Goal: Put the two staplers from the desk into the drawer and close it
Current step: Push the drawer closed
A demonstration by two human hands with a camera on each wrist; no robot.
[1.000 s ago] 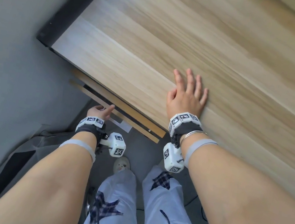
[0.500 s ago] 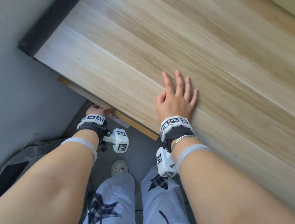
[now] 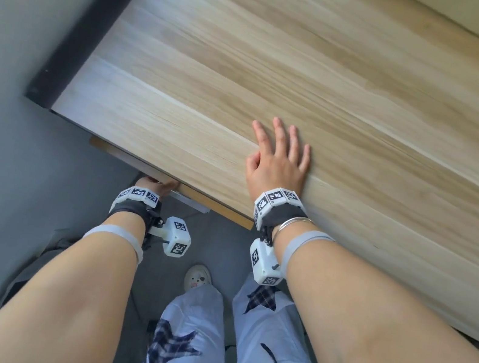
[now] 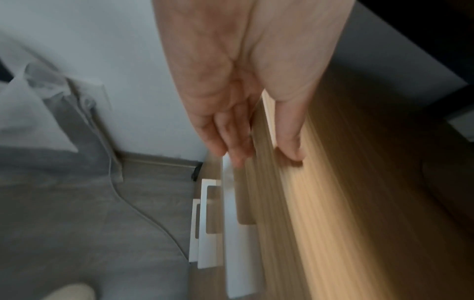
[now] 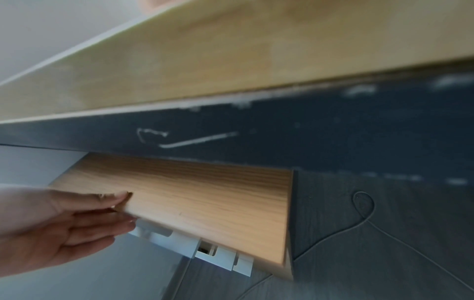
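The drawer point(image 3: 197, 198) has slid most of the way under the desk point(image 3: 282, 77) over the last second: a second ago a wide strip of its front and inside edge showed below the desk's near edge, and now only a narrow wooden strip remains at lower left of centre in the head view. The left hand point(image 3: 156, 184) has moved in with it and rests against the drawer front point(image 5: 205, 203); in the right wrist view its fingers point(image 5: 102, 223) lie nearly straight, thumb on the face and the others along the lower edge by the white handle point(image 5: 189, 246), pushing rather than gripping. The right hand point(image 3: 278, 162) has stayed flat on the desk near its front edge, fingers spread and holding nothing, apparently as a brace. No staplers are visible on the part of the desk in view; they are presumably inside the drawer, though the pictures cannot confirm it. The task looks close to done, with only the last bit of the push left until the front sits flush.
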